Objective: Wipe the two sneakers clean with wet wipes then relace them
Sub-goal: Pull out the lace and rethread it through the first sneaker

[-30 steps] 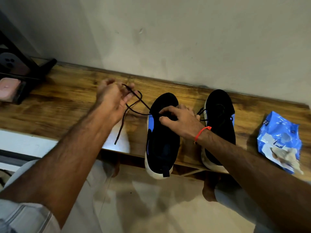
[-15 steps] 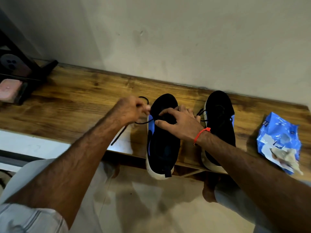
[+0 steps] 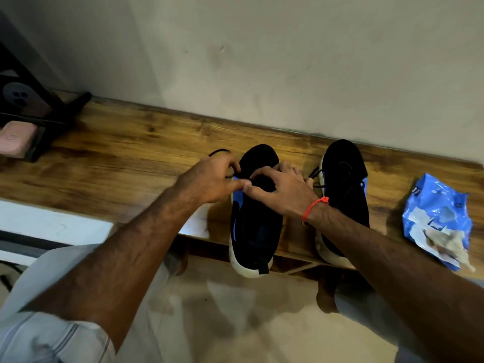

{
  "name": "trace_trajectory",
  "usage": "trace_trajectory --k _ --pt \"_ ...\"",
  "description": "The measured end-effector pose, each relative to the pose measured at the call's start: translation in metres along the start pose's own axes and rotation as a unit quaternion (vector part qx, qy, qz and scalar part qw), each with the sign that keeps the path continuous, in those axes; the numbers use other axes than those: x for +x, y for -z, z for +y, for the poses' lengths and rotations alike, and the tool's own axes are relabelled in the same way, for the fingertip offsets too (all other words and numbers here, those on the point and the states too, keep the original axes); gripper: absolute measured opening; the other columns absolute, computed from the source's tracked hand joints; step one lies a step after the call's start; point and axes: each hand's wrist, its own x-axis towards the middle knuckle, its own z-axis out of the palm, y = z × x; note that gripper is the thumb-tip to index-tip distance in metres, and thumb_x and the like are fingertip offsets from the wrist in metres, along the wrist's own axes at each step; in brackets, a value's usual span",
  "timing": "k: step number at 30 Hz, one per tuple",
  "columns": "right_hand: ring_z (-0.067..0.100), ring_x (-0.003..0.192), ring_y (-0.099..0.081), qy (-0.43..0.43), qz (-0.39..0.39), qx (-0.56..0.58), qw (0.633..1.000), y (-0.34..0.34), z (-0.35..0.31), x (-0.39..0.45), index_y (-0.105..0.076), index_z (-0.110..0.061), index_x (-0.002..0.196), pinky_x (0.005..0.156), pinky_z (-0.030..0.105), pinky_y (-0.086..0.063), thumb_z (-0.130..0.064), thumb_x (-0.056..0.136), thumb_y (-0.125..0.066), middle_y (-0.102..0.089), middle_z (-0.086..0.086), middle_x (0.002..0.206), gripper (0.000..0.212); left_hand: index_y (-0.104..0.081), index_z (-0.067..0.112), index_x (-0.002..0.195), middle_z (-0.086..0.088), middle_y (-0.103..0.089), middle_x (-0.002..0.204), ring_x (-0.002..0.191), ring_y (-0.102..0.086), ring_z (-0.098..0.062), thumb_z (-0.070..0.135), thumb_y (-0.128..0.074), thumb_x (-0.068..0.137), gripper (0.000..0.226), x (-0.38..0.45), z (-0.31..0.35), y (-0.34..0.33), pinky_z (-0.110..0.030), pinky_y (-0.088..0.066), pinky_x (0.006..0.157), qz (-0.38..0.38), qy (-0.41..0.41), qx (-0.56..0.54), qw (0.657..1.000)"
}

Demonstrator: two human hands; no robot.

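I see the left sneaker (image 3: 255,218) lying on the wooden bench (image 3: 117,163), heel over the near edge, with both hands meeting over its middle. My left hand (image 3: 209,179) has fingers curled, pinching the black lace (image 3: 218,151) — a loop of it shows just beyond the knuckles. My right hand (image 3: 280,189) rests on the shoe's top, fingers bent at the eyelets; I cannot tell whether it pinches anything. The second sneaker (image 3: 345,184) sits just beside, to the right. Farther right lies the blue wipes pack (image 3: 437,213) with a crumpled wipe (image 3: 450,244) on it.
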Motion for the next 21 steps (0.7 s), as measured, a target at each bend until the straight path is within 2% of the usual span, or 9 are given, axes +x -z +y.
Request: trace_trajectory --k 2,4,7,9,10,13,15,17,21 --pt "0.028 0.13 -0.031 -0.001 -0.002 0.0 1.0 0.001 0.0 0.0 -0.051 -0.052 0.125 0.106 0.058 -0.025 -0.081 0.081 -0.042 -0.038 -0.003 0.124 0.053 -0.072 0.024 0.105 0.006 -0.065 0.1 0.092 -0.063 -0.013 0.042 -0.072 0.092 0.023 -0.001 0.002 0.004 -0.028 -0.051 0.072 -0.074 0.002 0.051 0.996" --pt "0.027 0.129 -0.031 0.002 0.0 -0.009 1.0 0.001 0.001 -0.001 -0.051 -0.054 0.123 0.105 0.058 -0.026 -0.079 0.082 -0.044 -0.036 -0.004 0.122 0.048 -0.074 0.021 0.11 0.004 -0.068 0.101 0.096 -0.063 -0.016 0.037 -0.072 0.092 0.024 -0.003 0.004 0.013 -0.035 -0.054 0.083 -0.083 0.029 0.062 0.994" --pt "0.027 0.129 -0.031 0.006 -0.006 -0.031 0.999 0.003 0.003 -0.001 -0.051 -0.054 0.123 0.105 0.059 -0.027 -0.078 0.083 -0.043 -0.036 -0.004 0.122 0.047 -0.073 0.023 0.109 0.0 -0.067 0.097 0.092 -0.06 -0.019 0.03 -0.068 0.097 0.016 -0.006 -0.006 0.031 -0.033 -0.045 0.075 0.056 0.094 0.041 0.993" --pt "0.028 0.13 -0.031 0.001 -0.014 -0.023 1.0 0.004 0.005 -0.001 -0.051 -0.055 0.123 0.106 0.059 -0.027 -0.078 0.084 -0.044 -0.036 -0.004 0.122 0.046 -0.074 0.03 0.102 -0.005 -0.07 0.105 0.091 -0.062 -0.024 0.025 -0.067 0.098 0.009 -0.011 -0.017 0.045 -0.032 -0.043 0.071 0.159 0.145 0.052 0.975" --pt "0.028 0.13 -0.031 0.0 -0.015 -0.02 1.0 0.004 0.005 -0.001 -0.051 -0.055 0.123 0.106 0.059 -0.027 -0.077 0.084 -0.044 -0.036 -0.004 0.123 0.046 -0.074 0.033 0.097 -0.005 -0.07 0.108 0.09 -0.063 -0.025 0.021 -0.068 0.097 0.014 -0.012 -0.022 0.049 -0.031 -0.044 0.069 0.175 0.165 0.063 0.969" --pt "0.029 0.13 -0.031 -0.002 -0.019 -0.024 1.0 0.005 0.005 -0.001 -0.051 -0.054 0.125 0.106 0.057 -0.028 -0.077 0.084 -0.044 -0.036 -0.003 0.122 0.047 -0.077 0.027 0.098 -0.001 -0.066 0.106 0.091 -0.058 -0.019 0.005 -0.063 0.095 0.026 -0.015 -0.02 0.049 -0.03 -0.047 0.066 0.047 0.207 0.118 0.97" --pt "0.029 0.13 -0.031 -0.005 -0.022 -0.025 0.999 0.006 0.003 -0.001 -0.052 -0.054 0.125 0.106 0.056 -0.028 -0.077 0.084 -0.045 -0.035 -0.003 0.12 0.048 -0.078 0.022 0.104 -0.001 -0.066 0.116 0.105 -0.059 -0.021 0.004 -0.06 0.097 0.027 -0.016 -0.016 0.044 -0.036 -0.053 0.084 -0.072 0.193 0.141 0.968" --pt "0.029 0.129 -0.031 -0.007 -0.021 -0.025 0.999 0.006 0.003 0.0 -0.052 -0.054 0.125 0.105 0.055 -0.028 -0.076 0.083 -0.046 -0.034 -0.004 0.119 0.048 -0.076 0.023 0.109 0.0 -0.066 0.124 0.114 -0.06 -0.023 0.012 -0.059 0.1 0.022 -0.017 -0.011 0.039 -0.038 -0.051 0.096 -0.156 0.162 0.136 0.965" --pt "0.027 0.128 -0.031 0.003 -0.033 -0.018 0.999 0.008 0.003 0.0 -0.051 -0.054 0.127 0.104 0.054 -0.027 -0.076 0.085 -0.046 -0.033 -0.005 0.116 0.048 -0.069 0.023 0.126 0.001 -0.063 0.13 0.115 -0.059 -0.02 0.042 -0.057 0.1 0.034 -0.014 -0.006 0.023 -0.036 -0.048 0.098 -0.251 0.157 0.137 0.945"
